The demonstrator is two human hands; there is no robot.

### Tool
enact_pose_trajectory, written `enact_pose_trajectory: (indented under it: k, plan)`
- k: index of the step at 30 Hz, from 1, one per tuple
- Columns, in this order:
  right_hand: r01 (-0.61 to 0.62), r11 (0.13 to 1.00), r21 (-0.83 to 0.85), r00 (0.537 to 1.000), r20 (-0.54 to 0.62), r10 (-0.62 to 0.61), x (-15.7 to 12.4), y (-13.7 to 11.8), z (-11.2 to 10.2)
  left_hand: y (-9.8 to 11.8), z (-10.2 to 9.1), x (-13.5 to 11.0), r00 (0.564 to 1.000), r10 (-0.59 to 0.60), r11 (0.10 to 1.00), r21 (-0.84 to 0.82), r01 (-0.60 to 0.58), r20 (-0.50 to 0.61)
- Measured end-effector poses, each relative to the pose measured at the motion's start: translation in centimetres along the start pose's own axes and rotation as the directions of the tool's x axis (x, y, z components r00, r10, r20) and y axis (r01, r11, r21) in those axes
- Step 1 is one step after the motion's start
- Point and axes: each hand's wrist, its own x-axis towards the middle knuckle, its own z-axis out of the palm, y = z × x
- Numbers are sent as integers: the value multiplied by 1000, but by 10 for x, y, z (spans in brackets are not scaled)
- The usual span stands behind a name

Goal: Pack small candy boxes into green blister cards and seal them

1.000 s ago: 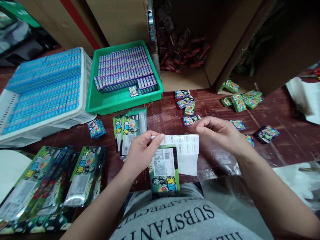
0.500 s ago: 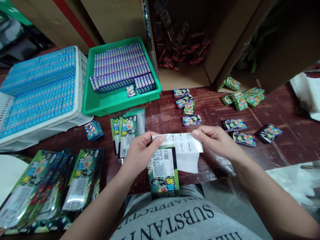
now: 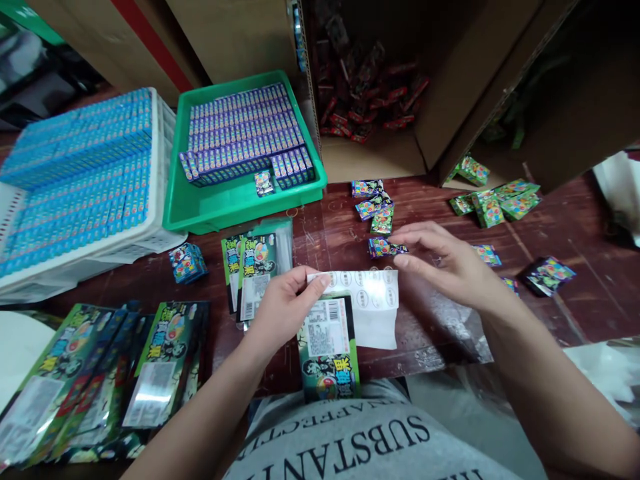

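Note:
My left hand (image 3: 283,308) pinches the left end of a white sticker sheet (image 3: 373,303) together with a green printed packet (image 3: 327,357) that lies label-up against my lap. My right hand (image 3: 445,267) hovers just off the sheet's right end. Its fingers are stretched out and apart, and I see nothing in them. Right behind its fingertips lies a small dark candy pack (image 3: 383,248) on the dark red table.
A green tray (image 3: 235,200) of purple boxes and a white basket (image 3: 163,227) of blue boxes stand at the back left. An open cardboard box (image 3: 373,153) is behind. Loose small packs (image 3: 380,207) and green packs (image 3: 493,203) are scattered. Finished packets (image 3: 100,373) are piled at the left.
My right hand has let go of the sheet's right end and lifted away with its fingers spread. My left hand still holds the sheet and packet in place.

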Motion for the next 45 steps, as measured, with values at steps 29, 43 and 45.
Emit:
enact_pose_trajectory:
  k: [29,43,45]
  plan:
    - [-185,911,368,943,327,59,24,-27,77,-15,11,16,897,391,892,327,-313,-206]
    - [179,971,-159,947,294,-126,-6,-58,79,-16,-3,-18,907,420,903,103,-418,-5]
    - [126,991,-50,949,299,-106,-11,-61,79,-11,-22,-21,903,390,904,115,-413,179]
